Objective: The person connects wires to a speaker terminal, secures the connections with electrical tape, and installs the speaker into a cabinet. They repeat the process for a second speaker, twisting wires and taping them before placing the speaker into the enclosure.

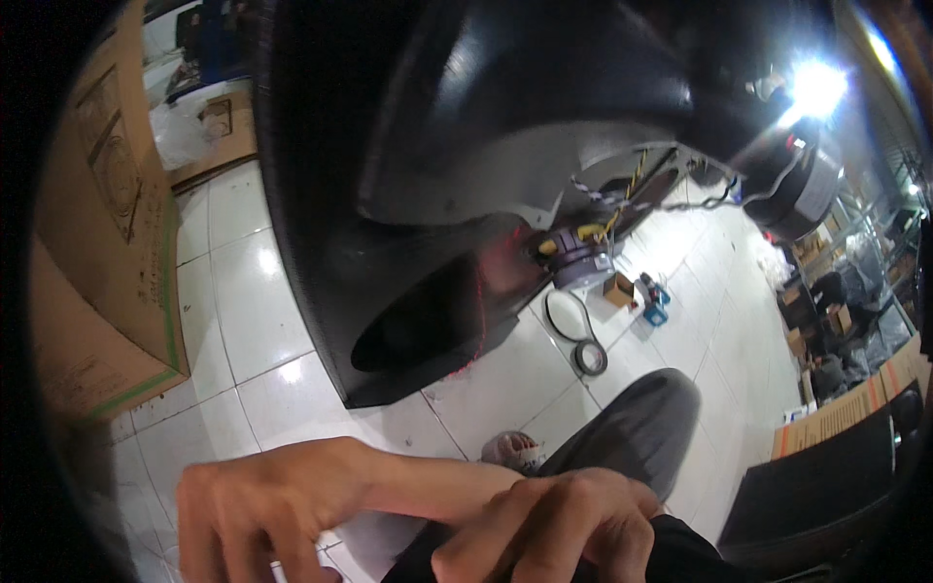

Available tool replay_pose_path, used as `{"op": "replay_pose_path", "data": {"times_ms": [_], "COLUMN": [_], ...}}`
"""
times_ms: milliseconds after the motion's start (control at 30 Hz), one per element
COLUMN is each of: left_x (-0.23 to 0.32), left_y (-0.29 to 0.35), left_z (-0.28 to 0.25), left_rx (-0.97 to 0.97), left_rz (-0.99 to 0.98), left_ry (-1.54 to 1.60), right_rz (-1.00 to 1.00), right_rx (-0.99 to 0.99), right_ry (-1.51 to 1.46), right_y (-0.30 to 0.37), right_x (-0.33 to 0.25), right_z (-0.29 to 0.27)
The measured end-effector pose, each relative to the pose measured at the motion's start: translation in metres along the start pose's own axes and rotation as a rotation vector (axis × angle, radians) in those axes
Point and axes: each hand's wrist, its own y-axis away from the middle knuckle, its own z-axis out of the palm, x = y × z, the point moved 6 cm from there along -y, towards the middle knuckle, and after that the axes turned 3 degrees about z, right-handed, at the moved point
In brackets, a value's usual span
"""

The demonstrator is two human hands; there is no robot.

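Note:
My left hand [267, 496] hangs at the lower left with bent, spread fingers; nothing shows in it. Its bare forearm runs right and passes behind my right hand [549, 534]. The right hand's fingers are bent and apart too, their tips cut off by the lower edge, and I see nothing held. Beyond both hands stands a large black glossy housing [321, 223] with a dark fan blade [428, 316]. At the blade's root sits a round motor [581, 267], with twisted wires [632, 202] and yellow pieces on it. Neither hand touches the housing.
A black loop [567, 316], a tape roll [590, 358], a small cardboard box [619, 290] and blue tools [656, 301] lie on white tiles. Large cartons [117, 243] stand left, loaded shelves [855, 282] right. A dark cylinder [797, 185] hangs near a bright lamp [816, 89]. My grey-clad knee [632, 428] rises ahead.

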Motion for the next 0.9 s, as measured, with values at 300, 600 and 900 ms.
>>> {"op": "replay_pose_path", "data": {"times_ms": [300, 600, 900], "left_x": [-0.084, -0.107, -0.130], "left_y": [0.041, 0.035, -0.128], "left_z": [-0.013, -0.001, 0.062], "left_rx": [0.124, 0.077, -0.359], "left_rz": [-0.185, -0.384, 0.116], "left_ry": [0.118, -0.778, -2.501], "right_rz": [0.176, 0.322, -0.323], "right_rx": [0.390, -0.022, 0.747], "right_ry": [0.478, 0.880, 1.526], "right_y": [0.001, -0.045, -0.137], "right_x": [-0.099, -0.205, -0.414], "right_z": [-0.005, 0.052, -0.073]}}
